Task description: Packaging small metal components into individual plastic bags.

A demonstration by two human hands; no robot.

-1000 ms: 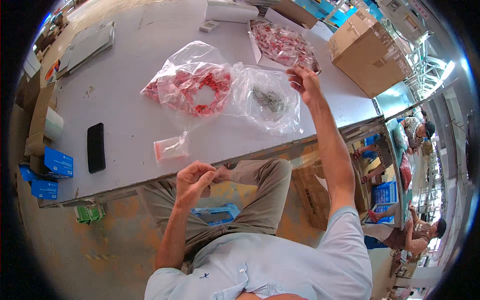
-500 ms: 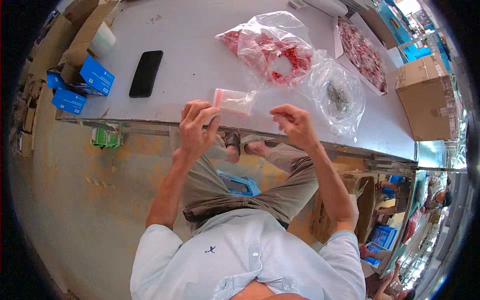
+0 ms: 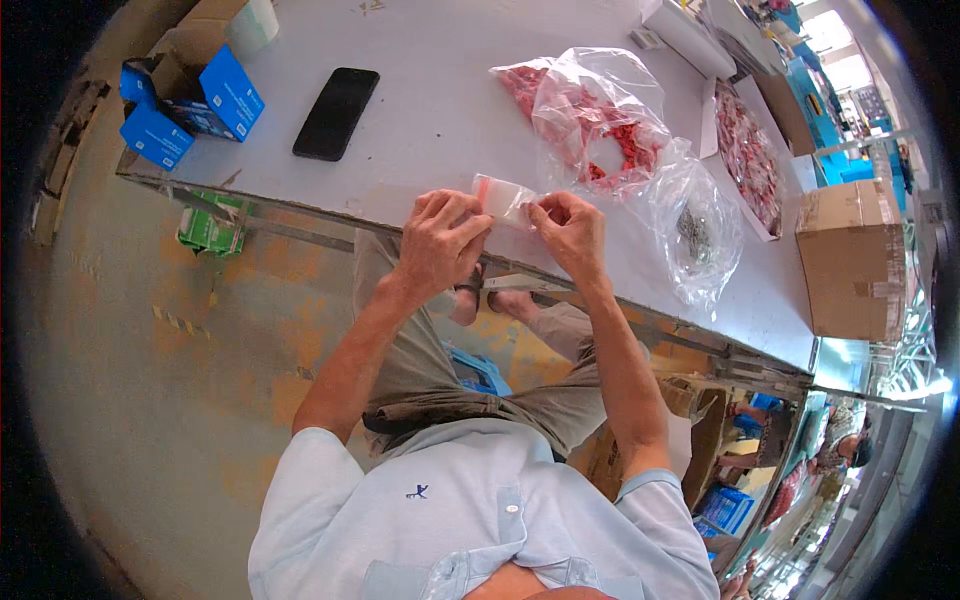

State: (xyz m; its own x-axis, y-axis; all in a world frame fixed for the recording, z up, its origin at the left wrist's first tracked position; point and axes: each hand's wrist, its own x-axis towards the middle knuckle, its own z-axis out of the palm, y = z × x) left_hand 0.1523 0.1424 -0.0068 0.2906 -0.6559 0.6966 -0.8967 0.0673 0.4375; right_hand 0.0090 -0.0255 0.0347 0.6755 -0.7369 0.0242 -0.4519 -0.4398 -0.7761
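A small clear zip-lock bag (image 3: 506,200) with a red strip along one end is held between my two hands over the table's front edge. My left hand (image 3: 440,238) pinches its red-striped end. At the other end, the thumb and fingertips of my right hand (image 3: 570,230) are closed on the bag. Whether anything lies inside the bag is too small to tell. Just beyond my right hand are a clear bag of small red pieces (image 3: 600,125) and a clear bag with small metal parts (image 3: 692,230).
A black phone (image 3: 336,114) lies at the left of the grey table (image 3: 420,120). Behind it to the left stands an opened blue box (image 3: 228,92). On the right are a white tray of wrapped red pieces (image 3: 748,150) and a cardboard carton (image 3: 852,265). People sit farther right.
My right hand has moved left and taken hold of the bag's free end. The view has shifted, so the table appears turned.
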